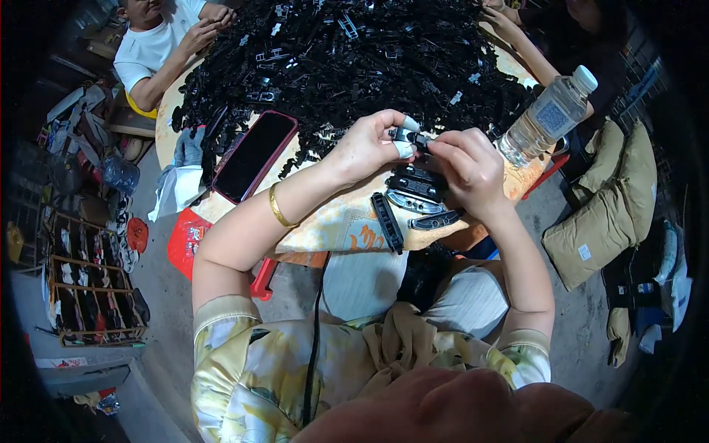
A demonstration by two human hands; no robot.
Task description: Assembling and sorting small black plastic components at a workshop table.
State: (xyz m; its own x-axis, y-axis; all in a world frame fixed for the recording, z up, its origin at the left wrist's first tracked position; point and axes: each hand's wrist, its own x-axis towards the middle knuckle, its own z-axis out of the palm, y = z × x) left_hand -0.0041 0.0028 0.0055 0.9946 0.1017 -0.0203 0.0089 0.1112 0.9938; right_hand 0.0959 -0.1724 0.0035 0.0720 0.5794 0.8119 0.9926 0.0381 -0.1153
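Black part (419,140), between left hand (366,147) and right hand (471,164) fingertips, shape unclear

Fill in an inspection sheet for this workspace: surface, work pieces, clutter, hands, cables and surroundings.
Surface: cream tabletop with orange print, its far side mostly covered.
Job's things: large heap of small black plastic parts; small black plastic piece between the hands; elongated black pieces near the table edge.
Clutter: smartphone in a dark red case, left; clear plastic bottle with a white cap, right.
Left hand: pinches the small piece; white finger covers worn.
Right hand: pinches the same piece.
Cables: thin black cord down the wearer's front.
Surroundings: person in a white shirt, far left; another person's forearm, far right; tan padded bundles, right.
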